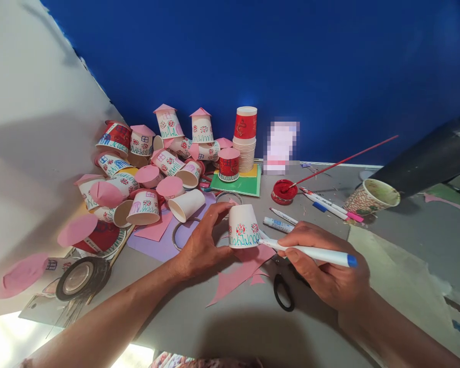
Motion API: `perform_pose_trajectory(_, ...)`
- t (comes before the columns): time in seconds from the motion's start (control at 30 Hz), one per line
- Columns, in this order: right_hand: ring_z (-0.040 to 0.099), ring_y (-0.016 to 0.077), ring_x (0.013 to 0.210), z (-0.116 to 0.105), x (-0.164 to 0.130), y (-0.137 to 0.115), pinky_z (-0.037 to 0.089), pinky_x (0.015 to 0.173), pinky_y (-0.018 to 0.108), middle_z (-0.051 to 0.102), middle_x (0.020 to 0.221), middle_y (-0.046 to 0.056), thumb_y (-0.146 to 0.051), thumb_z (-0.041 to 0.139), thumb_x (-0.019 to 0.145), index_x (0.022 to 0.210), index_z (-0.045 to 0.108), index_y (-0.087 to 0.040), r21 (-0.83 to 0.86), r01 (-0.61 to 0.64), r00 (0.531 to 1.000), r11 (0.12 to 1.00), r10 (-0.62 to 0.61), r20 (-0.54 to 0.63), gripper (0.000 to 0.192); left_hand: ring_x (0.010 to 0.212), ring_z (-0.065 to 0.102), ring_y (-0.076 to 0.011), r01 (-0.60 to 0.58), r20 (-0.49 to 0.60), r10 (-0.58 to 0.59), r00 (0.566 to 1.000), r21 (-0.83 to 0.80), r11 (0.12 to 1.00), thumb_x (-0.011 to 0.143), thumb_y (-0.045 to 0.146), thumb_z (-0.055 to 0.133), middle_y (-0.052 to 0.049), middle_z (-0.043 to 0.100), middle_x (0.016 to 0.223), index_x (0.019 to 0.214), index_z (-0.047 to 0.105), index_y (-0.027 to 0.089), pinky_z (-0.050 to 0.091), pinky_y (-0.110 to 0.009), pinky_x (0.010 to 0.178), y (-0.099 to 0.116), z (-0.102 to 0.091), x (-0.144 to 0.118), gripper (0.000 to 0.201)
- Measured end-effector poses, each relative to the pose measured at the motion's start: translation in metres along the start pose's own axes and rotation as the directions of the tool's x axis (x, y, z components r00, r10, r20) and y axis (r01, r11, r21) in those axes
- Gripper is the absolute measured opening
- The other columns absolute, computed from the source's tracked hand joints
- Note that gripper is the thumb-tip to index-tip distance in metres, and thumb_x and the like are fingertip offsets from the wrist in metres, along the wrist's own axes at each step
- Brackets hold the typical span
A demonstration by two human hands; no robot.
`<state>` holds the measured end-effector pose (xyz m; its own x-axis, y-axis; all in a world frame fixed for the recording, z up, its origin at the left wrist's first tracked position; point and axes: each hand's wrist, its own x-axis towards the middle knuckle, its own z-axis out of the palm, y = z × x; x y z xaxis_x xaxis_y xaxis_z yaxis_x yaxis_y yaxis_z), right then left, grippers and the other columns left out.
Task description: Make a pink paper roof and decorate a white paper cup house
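1. Steadying the inverted paper cup [243, 225] is the job of the left hand [201, 245]: its fingers curl around the cup's left side and pin it upside down on the grey table [199, 327], at centre and just above the pink paper scraps [237, 273].
2. The right hand [327, 268] pinches a blue-capped marker [310, 252] between thumb and fingers, with the tip touching the cup's lower right wall beside the green grass line.
3. For a clean line, I judge it best to keep the left grip firm and low, turning the cup rather than the wrist (the curved wall invites slips), with light pen pressure.
4. Black scissors [283, 291] lie just beside the right hand; spare markers [279, 223] lie near, behind the cup.
5. A pile of finished decorated cups [145, 163] with pink roofs sits well apart to the left rear; a red paint lid [283, 191] holds a thin stick.
6. Hidden or unclear: the marker tip's colour, the cup's far side, the blurred patch against the blue wall, and the dark object cut off at the right edge.
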<state>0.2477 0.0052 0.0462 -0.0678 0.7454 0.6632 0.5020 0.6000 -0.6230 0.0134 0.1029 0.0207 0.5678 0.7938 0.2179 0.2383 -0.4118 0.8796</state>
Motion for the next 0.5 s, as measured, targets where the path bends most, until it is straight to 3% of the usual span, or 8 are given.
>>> perform_pose_trajectory(0.5, 0.062, 0.0172, 0.065, -0.0009, 0.0004, -0.0005, 0.052, 0.062, 0.033, 0.074, 0.077, 0.001, -0.011, 0.062, 0.094, 0.102, 0.07, -0.025, 0.009, -0.008, 1.0, 1.0, 0.008, -0.012, 0.017, 0.137, 0.06, -0.0323, 0.045, -0.017, -0.045, 0.999, -0.006, 0.999, 0.072, 0.018, 0.091, -0.01, 0.06, 0.146, 0.141, 0.049, 0.031, 0.049, -0.05, 0.118, -0.0024, 0.0006, -0.0013, 0.081)
